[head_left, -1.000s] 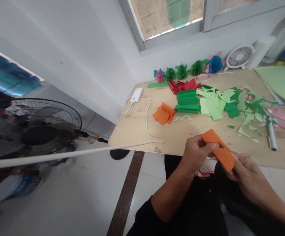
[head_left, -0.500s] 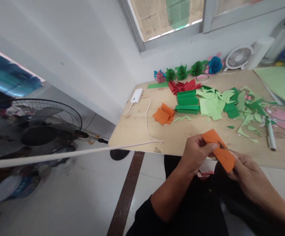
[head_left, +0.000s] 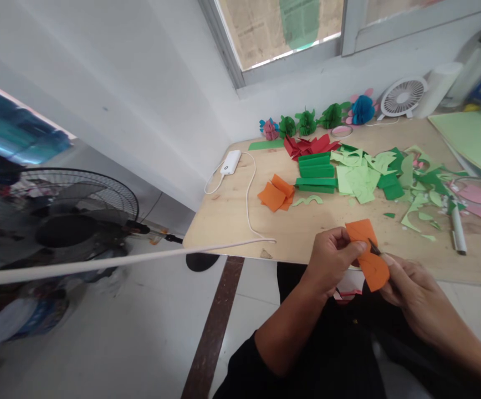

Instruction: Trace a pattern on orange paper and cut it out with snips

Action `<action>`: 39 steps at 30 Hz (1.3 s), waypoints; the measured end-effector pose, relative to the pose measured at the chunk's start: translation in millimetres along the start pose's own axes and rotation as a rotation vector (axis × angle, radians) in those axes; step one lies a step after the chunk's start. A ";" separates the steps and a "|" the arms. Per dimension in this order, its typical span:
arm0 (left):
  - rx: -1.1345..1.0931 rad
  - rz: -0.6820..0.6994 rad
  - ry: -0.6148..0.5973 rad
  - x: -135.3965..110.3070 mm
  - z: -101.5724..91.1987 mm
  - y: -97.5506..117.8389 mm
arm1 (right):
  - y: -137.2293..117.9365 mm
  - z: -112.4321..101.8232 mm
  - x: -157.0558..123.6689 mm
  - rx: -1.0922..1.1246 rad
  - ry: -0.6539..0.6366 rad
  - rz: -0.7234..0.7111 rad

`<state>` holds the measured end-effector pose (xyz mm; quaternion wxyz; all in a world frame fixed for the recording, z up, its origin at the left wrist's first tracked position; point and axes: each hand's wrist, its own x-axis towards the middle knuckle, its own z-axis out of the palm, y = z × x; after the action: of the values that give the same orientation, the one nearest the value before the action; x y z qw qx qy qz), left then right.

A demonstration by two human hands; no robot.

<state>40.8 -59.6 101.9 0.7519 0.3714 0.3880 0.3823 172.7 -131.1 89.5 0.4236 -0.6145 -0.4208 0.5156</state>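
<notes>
My left hand (head_left: 332, 259) pinches a folded orange paper piece (head_left: 368, 256) just above the near edge of the wooden table (head_left: 240, 221). My right hand (head_left: 409, 288) is closed round scissors whose dark blade tip (head_left: 374, 247) bites into the orange paper from the right. The scissor handles are hidden inside my fingers. More folded orange pieces (head_left: 277, 193) lie farther back on the table.
Green paper strips (head_left: 317, 172), light green scraps (head_left: 365, 177), red folded papers (head_left: 309, 144) and paper flowers (head_left: 307, 122) cover the table's far side. A white power bank (head_left: 230, 161) with cable, a marker (head_left: 458, 230), a small white fan (head_left: 403, 96) and a floor fan (head_left: 66, 221) stand around.
The orange paper has turned in my left hand, its upper part now more upright. The scissor blade has moved along the cut. My hands stay at the same place.
</notes>
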 end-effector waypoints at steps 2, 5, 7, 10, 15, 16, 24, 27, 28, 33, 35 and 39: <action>0.002 -0.009 -0.005 0.5 0.4 0.1 | -0.6 0.1 0.0 0.011 0.003 0.013; 0.004 -0.016 -0.003 1.1 0.3 -0.9 | -0.4 0.5 -0.7 0.015 0.003 0.023; 0.007 -0.016 -0.007 1.2 0.0 -1.7 | 0.4 0.7 -1.2 0.014 0.004 0.019; -0.002 -0.015 -0.009 0.9 0.0 -1.9 | 2.5 0.6 -1.1 0.009 0.015 0.004; -0.028 -0.007 0.002 0.5 0.7 -0.5 | 3.8 -0.5 -0.4 -0.031 0.009 0.006; -0.029 -0.005 0.003 0.5 0.6 -0.4 | 3.6 -0.7 -0.4 -0.036 0.014 0.006; -0.039 -0.013 0.040 0.7 -0.4 -3.4 | 6.1 -2.0 0.3 -0.071 -0.001 0.013; -0.036 -0.008 0.049 0.6 0.2 -4.0 | 8.3 -2.1 0.2 -0.053 -0.002 0.012; -0.032 -0.006 0.048 0.7 0.4 -4.0 | 8.6 -2.0 0.1 -0.044 -0.001 0.013; 0.005 -0.013 0.036 1.5 0.8 -3.3 | 7.9 -1.8 0.2 -0.011 -0.013 0.017; 0.016 -0.018 0.032 1.9 0.8 -3.0 | 8.4 -2.0 0.9 -0.015 -0.011 0.008; 0.013 -0.019 0.029 2.2 0.5 -2.9 | 10.7 -2.6 1.9 -0.032 0.002 -0.004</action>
<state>42.9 -59.1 99.1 0.7473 0.3669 0.4049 0.3782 176.3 -132.6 79.1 0.4154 -0.6208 -0.4298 0.5073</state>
